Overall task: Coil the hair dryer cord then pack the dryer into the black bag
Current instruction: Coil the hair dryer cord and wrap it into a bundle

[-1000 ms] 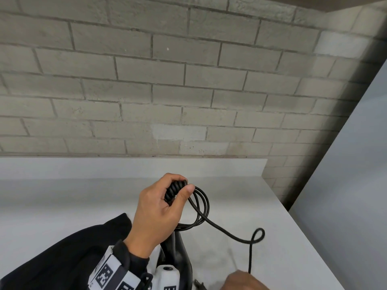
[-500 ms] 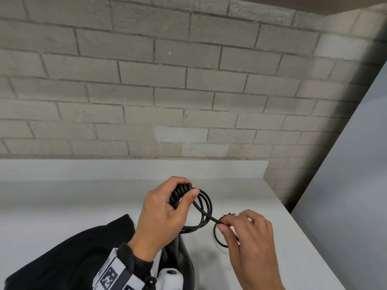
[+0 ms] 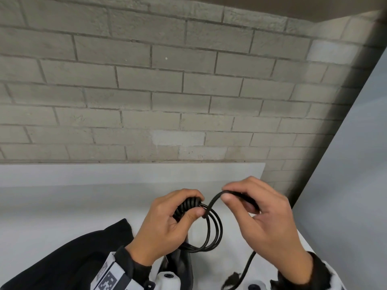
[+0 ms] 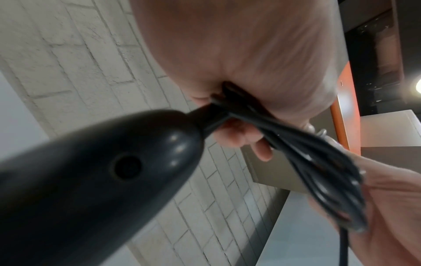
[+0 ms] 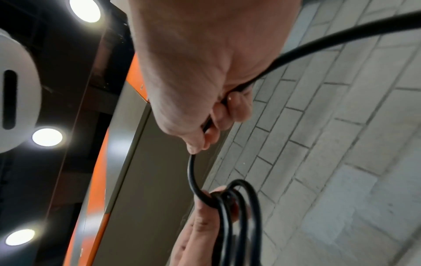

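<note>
My left hand grips the ribbed cord end and several black cord loops above the white table. The black hair dryer hangs below that hand, its handle filling the left wrist view; in the head view only a dark part shows under the wrist. My right hand pinches the free cord between thumb and fingers, just right of the left hand, arching it up toward the coil. The rest of the cord trails down under the right wrist. The black bag lies at the lower left.
A grey brick wall rises behind the white table. A pale panel stands at the right, past the table's right edge. Ceiling lights and an orange-edged panel show in the wrist views.
My right hand rose from the table's front edge, took the free cord and carried it up beside the left hand. The left hand kept its grip on the coil.
</note>
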### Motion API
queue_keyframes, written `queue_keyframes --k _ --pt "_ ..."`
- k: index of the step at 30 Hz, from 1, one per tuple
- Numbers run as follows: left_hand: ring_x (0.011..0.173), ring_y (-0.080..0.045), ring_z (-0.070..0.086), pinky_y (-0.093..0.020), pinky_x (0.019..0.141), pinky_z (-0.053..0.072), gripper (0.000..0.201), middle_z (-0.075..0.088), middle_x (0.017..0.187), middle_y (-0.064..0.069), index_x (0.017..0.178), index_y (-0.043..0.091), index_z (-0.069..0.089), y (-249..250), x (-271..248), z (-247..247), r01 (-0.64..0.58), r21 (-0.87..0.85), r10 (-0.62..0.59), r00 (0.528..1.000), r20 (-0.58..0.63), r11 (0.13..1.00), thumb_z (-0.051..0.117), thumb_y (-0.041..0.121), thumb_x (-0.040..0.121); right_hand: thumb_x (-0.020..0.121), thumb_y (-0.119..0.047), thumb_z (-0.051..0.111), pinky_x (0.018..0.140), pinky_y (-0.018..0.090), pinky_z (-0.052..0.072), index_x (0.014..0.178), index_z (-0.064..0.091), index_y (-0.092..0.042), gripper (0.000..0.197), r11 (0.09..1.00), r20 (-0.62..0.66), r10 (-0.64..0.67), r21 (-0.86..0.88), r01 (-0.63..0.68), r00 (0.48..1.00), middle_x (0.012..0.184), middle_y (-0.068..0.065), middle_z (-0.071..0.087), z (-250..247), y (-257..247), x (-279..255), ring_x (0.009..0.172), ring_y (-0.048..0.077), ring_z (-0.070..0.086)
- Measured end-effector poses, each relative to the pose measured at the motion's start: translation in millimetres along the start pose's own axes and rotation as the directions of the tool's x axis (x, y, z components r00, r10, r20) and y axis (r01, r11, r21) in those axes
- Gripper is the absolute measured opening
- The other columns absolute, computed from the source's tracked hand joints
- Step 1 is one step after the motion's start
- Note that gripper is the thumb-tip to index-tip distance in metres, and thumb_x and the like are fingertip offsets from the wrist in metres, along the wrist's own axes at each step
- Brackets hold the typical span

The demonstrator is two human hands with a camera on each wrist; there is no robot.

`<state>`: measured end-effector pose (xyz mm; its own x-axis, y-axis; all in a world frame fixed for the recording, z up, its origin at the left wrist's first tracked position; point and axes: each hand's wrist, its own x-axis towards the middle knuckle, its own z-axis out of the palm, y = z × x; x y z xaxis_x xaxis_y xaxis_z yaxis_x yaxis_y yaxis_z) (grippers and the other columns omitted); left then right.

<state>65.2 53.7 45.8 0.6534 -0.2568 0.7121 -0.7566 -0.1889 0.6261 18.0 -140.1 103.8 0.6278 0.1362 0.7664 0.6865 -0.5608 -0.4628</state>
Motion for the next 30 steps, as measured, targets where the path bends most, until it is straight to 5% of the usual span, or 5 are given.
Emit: queue_keyframes --k 8,11,21,26,30 --pt "0.056 -0.020 0.060 -0.032 0.051 0.049 0.036 0.066 0.077 0.012 0.099 0.030 0.068 1.5 -5.8 -1.0 -0.042 -0.184 0.029 0.997 -0.071 0.982 0.066 0.061 0.082 0.085 -0.016 0.073 0.058 0.021 0.050 0.074 0.070 -0.024 0.014 0.914 -0.001 0.314 0.271 -0.302 0.949 0.068 -0.003 0.070 31.8 -3.0 5.3 0.062 0.013 0.064" --pt "0.045 -0.002 0.048 -0.019 0.041 0.040 0.036 0.066 0.073 0.013 0.096 0.028 0.069 3.1 -7.1 -1.5 -0.075 -0.204 0.056 0.994 -0.097 0.976 0.079 0.054 0.073 0.086 -0.018 0.072 0.054 0.023 0.046 0.069 0.068 -0.021 0.017 0.859 0.010 0.411 0.331 -0.391 0.912 0.062 -0.003 0.066 40.8 -3.6 0.4 0.055 0.010 0.057" --pt "0.070 -0.004 0.066 -0.012 0.064 0.049 0.029 0.069 0.085 0.014 0.098 0.020 0.066 5.4 -9.1 2.5 -0.095 -0.080 0.076 0.974 -0.216 0.992 0.062 0.049 0.091 0.089 -0.023 0.068 0.052 0.019 0.038 0.060 0.065 -0.015 0.031 0.553 0.204 0.647 0.537 -0.636 0.735 0.054 -0.002 0.056 58.1 -0.8 -23.6 0.050 0.010 0.045" --pt "0.071 -0.006 0.068 -0.012 0.064 0.049 0.027 0.070 0.085 0.012 0.097 0.023 0.066 7.0 -7.5 5.1 -0.025 -0.031 0.015 0.955 -0.296 0.999 0.059 0.049 0.092 0.075 -0.059 0.069 0.052 0.020 0.036 0.081 0.072 -0.024 0.036 0.637 0.262 0.466 0.563 -0.526 0.845 0.061 -0.008 0.054 55.1 -6.2 -39.5 0.053 0.007 0.042" --pt "0.069 -0.006 0.068 -0.012 0.062 0.050 0.031 0.070 0.084 0.011 0.098 0.022 0.067 8.0 -5.0 4.4 0.020 -0.037 -0.030 0.956 -0.292 0.999 0.059 0.050 0.092 0.077 -0.025 0.077 0.063 0.021 0.044 0.087 0.072 -0.022 0.012 0.652 0.348 0.429 0.520 -0.552 0.834 0.073 -0.004 0.063 57.5 -0.9 -46.6 0.062 0.008 0.052"
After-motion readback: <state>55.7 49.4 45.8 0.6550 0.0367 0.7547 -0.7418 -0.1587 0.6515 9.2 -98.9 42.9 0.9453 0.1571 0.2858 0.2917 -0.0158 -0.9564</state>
